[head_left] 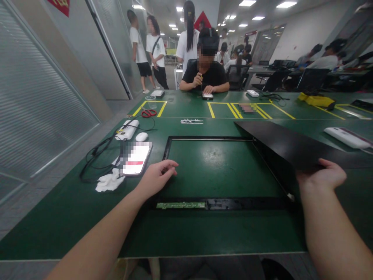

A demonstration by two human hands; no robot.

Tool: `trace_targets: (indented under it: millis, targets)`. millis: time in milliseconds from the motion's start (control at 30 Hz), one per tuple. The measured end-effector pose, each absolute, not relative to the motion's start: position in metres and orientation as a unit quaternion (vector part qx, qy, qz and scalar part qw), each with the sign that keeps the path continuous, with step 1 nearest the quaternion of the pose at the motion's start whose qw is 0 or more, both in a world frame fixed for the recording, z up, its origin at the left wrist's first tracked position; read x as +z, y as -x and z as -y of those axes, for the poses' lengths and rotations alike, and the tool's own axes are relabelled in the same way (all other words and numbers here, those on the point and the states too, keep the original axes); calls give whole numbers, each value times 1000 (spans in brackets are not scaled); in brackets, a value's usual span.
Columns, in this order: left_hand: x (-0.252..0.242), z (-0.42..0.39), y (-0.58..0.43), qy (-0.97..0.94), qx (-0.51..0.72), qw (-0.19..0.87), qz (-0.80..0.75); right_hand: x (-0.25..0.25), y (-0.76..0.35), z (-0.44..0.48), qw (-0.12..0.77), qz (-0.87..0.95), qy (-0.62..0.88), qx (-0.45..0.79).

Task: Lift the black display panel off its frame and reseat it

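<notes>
A black rectangular frame (212, 137), like a monitor bezel, lies flat on the green table. A narrow green circuit board (180, 205) sits along the left part of its near bar. Over the frame's left side is my left hand (155, 179), fingers loosely bent and apart, with nothing visible in them. My right hand (323, 175) grips the near edge of a thin dark panel (279, 142) from below, its fingers partly hidden. The panel is tilted above the table, overlapping the frame's right side.
To the left lie a lit phone (136, 158), crumpled tissue (109, 181), a white mouse (142, 137), a white power strip (127, 129) with black cables and red scissors (149, 113). Small white pieces (191, 121) lie beyond the frame. A person (204, 74) works opposite.
</notes>
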State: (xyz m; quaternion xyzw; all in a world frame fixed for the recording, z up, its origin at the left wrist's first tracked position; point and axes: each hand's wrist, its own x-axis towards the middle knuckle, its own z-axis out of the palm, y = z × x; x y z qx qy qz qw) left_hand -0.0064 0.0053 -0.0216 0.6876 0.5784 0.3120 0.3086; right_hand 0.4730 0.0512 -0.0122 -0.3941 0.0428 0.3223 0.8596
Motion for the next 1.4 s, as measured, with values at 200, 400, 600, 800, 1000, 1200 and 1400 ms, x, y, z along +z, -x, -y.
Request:
trace_targets:
  millis: [200,400,600,800,1000,1200,1400]
  targets:
    - [-23,-5,6,-712,285,295,-571,-14,-468,-57,828,-77,460,311]
    - [-25,-5,7,-723,275,286,-566,-14,-468,-58,820,-87,470,315]
    - [-25,-5,8,-730,269,281,-562,-16,-471,-61,831,-74,459,306]
    - [-25,-5,7,-737,265,268,-560,-21,-474,-63,807,-55,473,348]
    - [-25,-4,7,-742,254,263,-562,-27,-478,-60,786,-67,485,377]
    - [-28,-5,8,-749,251,251,-559,-27,-479,-59,774,-77,480,407]
    - [-28,-5,8,-746,261,253,-557,-26,-480,-58,769,-86,484,408]
